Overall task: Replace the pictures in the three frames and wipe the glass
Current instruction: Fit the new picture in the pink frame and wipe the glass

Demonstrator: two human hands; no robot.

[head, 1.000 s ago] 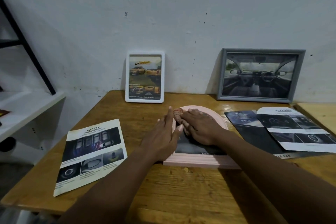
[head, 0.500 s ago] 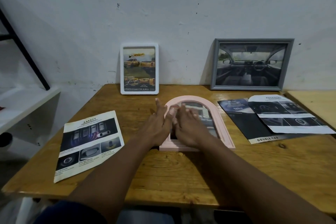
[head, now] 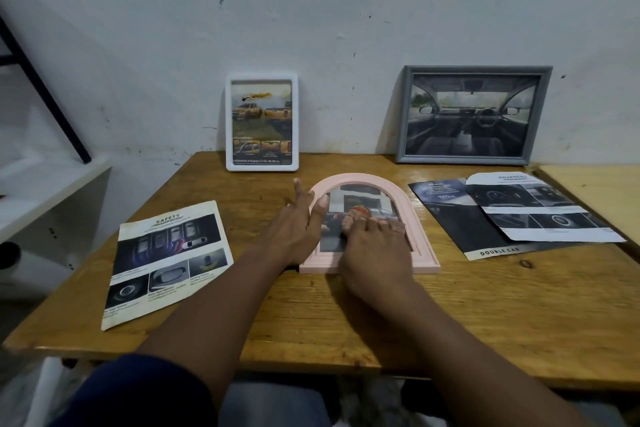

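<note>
Both hands are laid open, fingers straight: the left hand [head: 294, 232] is set against the left rim of the pink arched frame [head: 363, 178], the right hand [head: 374, 253] on its glass. The frame, flat on the counter [head: 519, 305] beneath them, is best steadied from the left while light, even pressure is applied.

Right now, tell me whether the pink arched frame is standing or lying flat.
Lying flat: the pink arched frame is face up on the table, left hand and right hand on it.
</note>
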